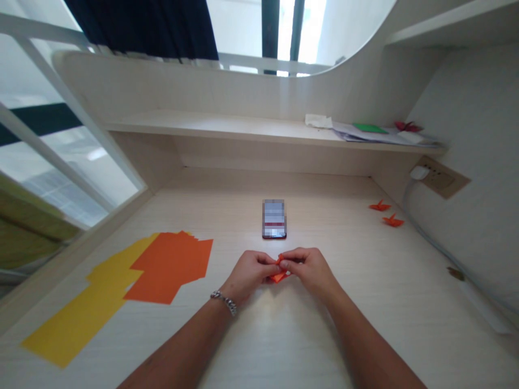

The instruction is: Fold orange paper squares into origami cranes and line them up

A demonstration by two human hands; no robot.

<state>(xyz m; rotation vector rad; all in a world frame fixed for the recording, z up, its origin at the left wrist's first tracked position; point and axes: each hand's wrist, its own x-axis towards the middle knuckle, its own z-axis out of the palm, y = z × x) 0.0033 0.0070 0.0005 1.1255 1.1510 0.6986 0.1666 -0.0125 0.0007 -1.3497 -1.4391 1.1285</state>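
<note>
Forearms: the left forearm (182,335) and the right forearm (357,335) are lying nearest, slanting inward from the lower edge of view; a chain bracelet (224,303) is circling the left wrist.
Folded orange paper: the small folded orange paper (278,277) is sitting between the two hands, directly between the fingertips, just above or on the desk (267,340); contact cannot be told.
Left hand: the left hand (249,273) is pinching the paper's left side, thumb toward its middle.
Right hand: the right hand (307,268) is pinching the right side, fingers curled; neither hand is standing nearer, as both are touching it.
Paper axis: the fingers are covering much of the paper, so its long axis cannot be told; a small tip is pointing toward the phone.
Far side: a phone (274,219) is lying just beyond the hands, limiting forward room.
Left side: orange sheets (170,267) are overlapping yellow sheets (77,321), with desk surface extending between them and the left hand.
Right side: two folded orange pieces (392,220) are resting well apart from the right hand, near the cable (438,248).
Rear edge: a shelf (203,123) is spanning the back.
</note>
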